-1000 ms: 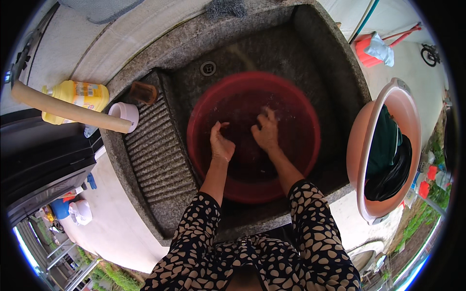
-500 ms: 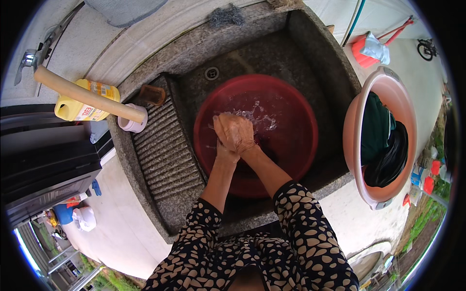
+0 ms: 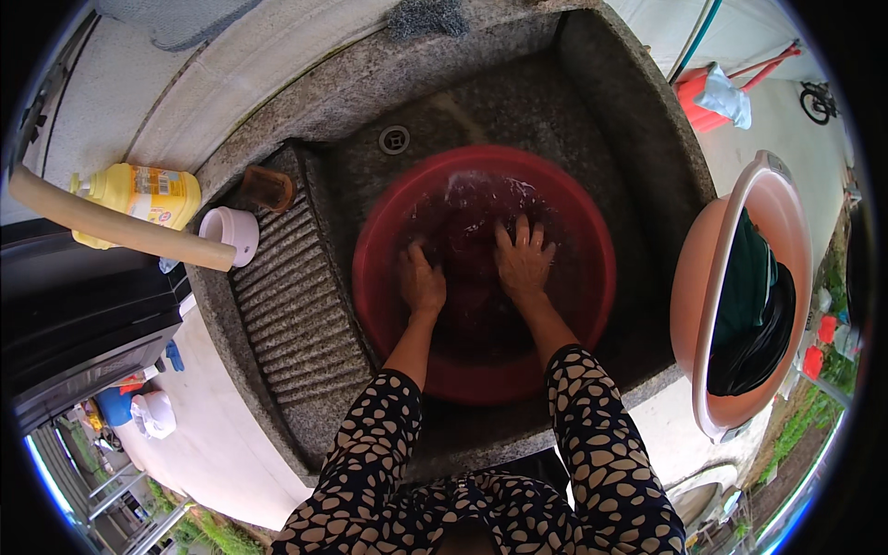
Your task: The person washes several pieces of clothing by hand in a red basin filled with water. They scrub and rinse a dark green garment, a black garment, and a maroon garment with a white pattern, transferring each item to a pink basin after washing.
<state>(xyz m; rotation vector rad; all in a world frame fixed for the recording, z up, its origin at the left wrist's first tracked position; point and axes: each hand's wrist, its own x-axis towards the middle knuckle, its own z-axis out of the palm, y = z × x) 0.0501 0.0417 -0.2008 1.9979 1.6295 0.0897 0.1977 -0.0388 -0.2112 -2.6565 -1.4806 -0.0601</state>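
A dark red round basin point(image 3: 486, 157) of water stands in the stone sink point(image 3: 638, 139). Both my hands are down in it, held apart. My left hand point(image 3: 423, 282) is at the left of the water, its fingers loosely spread and partly under the surface. On the right, my right hand point(image 3: 524, 259) is palm down with fingers spread. Neither hand visibly grips anything. Between them the water looks dark, and what lies beneath its surface cannot be made out. Small splashes and ripples show toward the far side.
Left of the basin is a ridged stone washboard point(image 3: 291, 305). A brown block point(image 3: 268, 189), a pale pink cup point(image 3: 230, 233), a beige hose point(image 3: 120, 220) and a yellow jug point(image 3: 143, 199) stand near its far end. At right, a pink tub point(image 3: 689, 296) holds dark green and black cloth point(image 3: 751, 296).
My hands were clasped together above the water, dripping. Now they have separated and gone down into the basin, fingers spread. The view has shifted slightly.
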